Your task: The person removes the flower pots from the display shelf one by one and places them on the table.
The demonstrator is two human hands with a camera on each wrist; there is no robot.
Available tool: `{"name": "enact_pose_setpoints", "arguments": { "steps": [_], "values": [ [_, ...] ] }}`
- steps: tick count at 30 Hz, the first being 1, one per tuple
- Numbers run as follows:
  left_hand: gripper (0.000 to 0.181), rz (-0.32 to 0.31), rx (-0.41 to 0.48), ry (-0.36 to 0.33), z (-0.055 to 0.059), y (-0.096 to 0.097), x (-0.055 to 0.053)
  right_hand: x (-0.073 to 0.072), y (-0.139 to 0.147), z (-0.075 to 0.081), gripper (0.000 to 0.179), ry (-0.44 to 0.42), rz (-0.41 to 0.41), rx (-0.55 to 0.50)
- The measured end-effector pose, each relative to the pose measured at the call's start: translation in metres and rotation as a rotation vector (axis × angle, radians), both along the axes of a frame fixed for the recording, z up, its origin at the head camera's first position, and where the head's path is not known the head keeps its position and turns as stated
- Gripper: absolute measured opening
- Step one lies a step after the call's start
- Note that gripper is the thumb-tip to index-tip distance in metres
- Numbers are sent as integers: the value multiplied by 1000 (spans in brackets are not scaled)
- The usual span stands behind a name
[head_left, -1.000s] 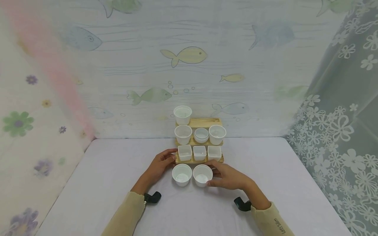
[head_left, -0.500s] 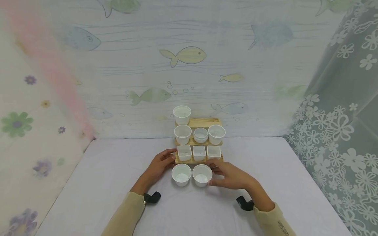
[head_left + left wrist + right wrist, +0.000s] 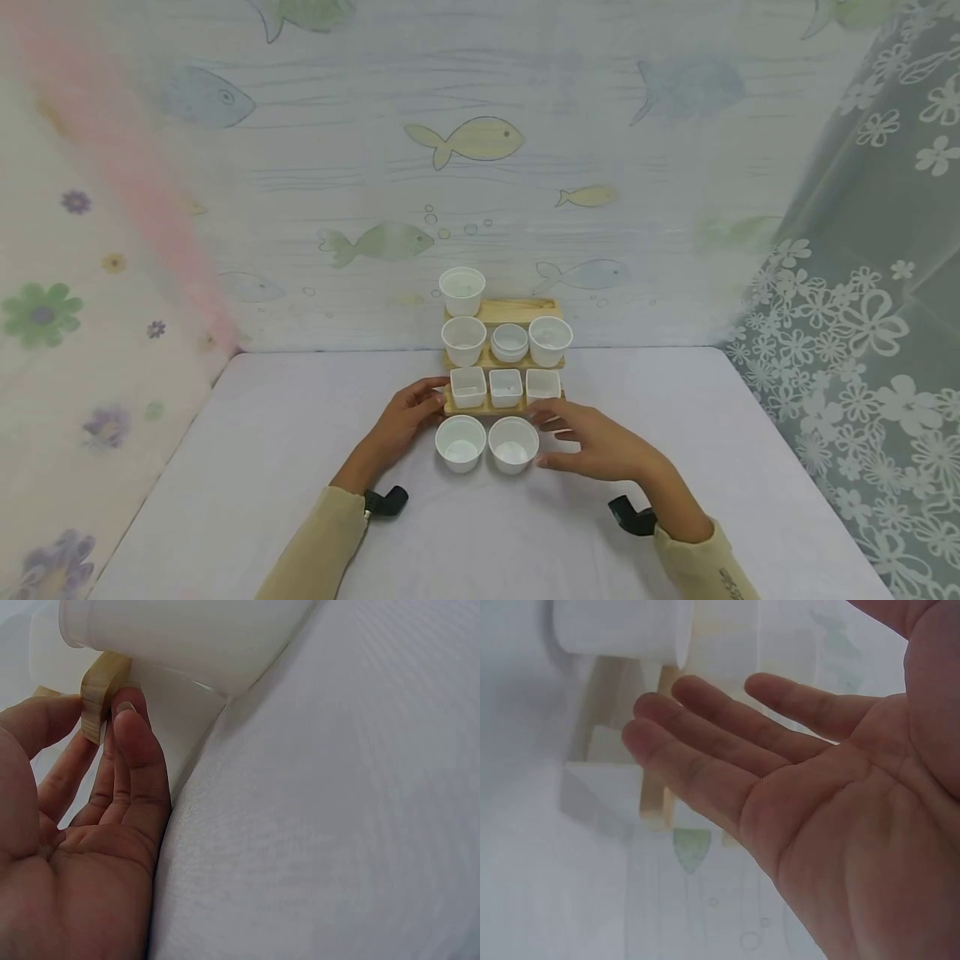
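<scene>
Head view, and here's the tiered wooden stand (image 3: 517, 312), centred near the tabletop's (image 3: 480, 533) far edge. The left hand (image 3: 403, 422) is at the stand's near left corner, and the left wrist view settles it: thumb and fingertips pinch the end of the wood. Across at the near right corner, the right hand (image 3: 600, 442), fingers extended, thumb apart, gripping nothing, its tips just beside the right front cup (image 3: 513, 445). Next to that one, the left front cup (image 3: 461, 444); both round, white and upright on the tabletop, along the stand's near edge. Up the tiers now! Lowest board: three square cups (image 3: 506, 387) in a row from left end to right. Middle board: a round cup (image 3: 464, 341) at the left end, a smaller cup (image 3: 510, 342) in the centre, another round cup (image 3: 551, 341) at the right end. And at the top, a single round cup (image 3: 462, 292), left end.
</scene>
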State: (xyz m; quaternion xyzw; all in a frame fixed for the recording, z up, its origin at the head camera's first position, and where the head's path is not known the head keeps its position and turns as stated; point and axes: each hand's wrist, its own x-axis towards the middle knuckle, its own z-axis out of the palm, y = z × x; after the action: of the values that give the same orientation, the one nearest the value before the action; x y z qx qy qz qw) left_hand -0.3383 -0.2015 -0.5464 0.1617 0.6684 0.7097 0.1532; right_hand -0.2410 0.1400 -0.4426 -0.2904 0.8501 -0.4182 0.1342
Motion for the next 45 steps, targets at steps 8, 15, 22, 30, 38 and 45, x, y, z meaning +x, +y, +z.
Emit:
{"name": "enact_pose_setpoints", "arguments": {
  "steps": [8, 15, 22, 30, 38, 45],
  "values": [
    [42, -3, 1, 2, -1, 0, -1, 5, 1, 9, 75, 22, -25, 6],
    [43, -4, 13, -8, -1, 0, 0, 7, 1, 14, 74, 25, -48, 13],
    [43, -15, 7, -17, 0, -1, -8, 4, -1, 17, 71, 46, -61, -16],
    [43, -25, -13, -13, 2, -4, -17, -2, -4, 20, 73, 90, -83, -54],
    [43, -19, -16, -13, 4, -4, -15, -1, -5, 22, 69, 102, -95, -55],
    [42, -19, -17, -10, 4, -3, -15, -3, -4, 23, 70, 118, -84, -87]
  ]
}}
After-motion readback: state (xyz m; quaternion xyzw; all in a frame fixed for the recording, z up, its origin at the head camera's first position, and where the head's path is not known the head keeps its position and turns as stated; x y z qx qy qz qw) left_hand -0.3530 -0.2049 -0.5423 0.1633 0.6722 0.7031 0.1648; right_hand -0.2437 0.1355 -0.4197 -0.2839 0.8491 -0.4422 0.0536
